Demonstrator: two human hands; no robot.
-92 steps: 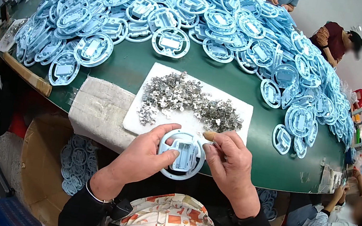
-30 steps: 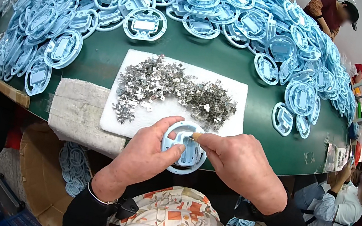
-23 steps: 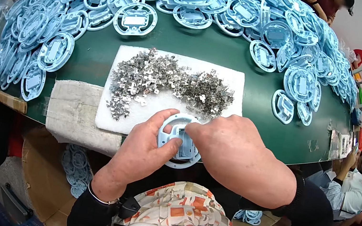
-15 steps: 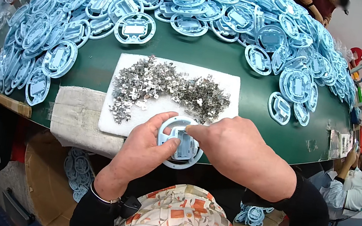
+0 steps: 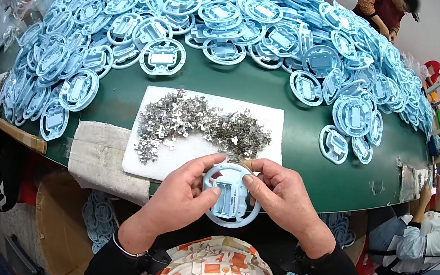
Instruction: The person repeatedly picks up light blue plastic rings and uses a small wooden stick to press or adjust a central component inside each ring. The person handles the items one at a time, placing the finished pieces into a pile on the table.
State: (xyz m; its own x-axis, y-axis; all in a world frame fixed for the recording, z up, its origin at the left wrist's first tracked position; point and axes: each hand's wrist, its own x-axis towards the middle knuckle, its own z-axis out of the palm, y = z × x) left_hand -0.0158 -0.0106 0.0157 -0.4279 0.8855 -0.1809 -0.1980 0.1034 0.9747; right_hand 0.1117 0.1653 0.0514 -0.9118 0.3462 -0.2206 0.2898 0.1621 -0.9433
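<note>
The fingers of my left hand (image 5: 180,190) are closed around the left side of a light blue ring (image 5: 231,195), my thumb lying over its rim, and those of my right hand (image 5: 287,199) pinch its upper right, the thumb on the face and the forefinger bent along the top. I hold the ring face up at the near edge of the worktop (image 5: 229,83), and a rectangular recess shows in its middle. Just past my fingertips lies a white foam sheet (image 5: 191,165), which bears a loose heap of small metal pieces (image 5: 173,120) along its far part. To the left of the foam, a greyish cloth-covered pad (image 5: 104,161) hangs over the near edge. A big mound of light blue rings (image 5: 229,15) fills the far side of the worktop from the left end to the right, with a few strays (image 5: 333,144) lying nearer the right end. Below the near edge, to my left, stands an open cardboard box (image 5: 55,220) beside more blue rings (image 5: 98,219). Beyond the right end sits a person in a white top (image 5: 438,235).
</note>
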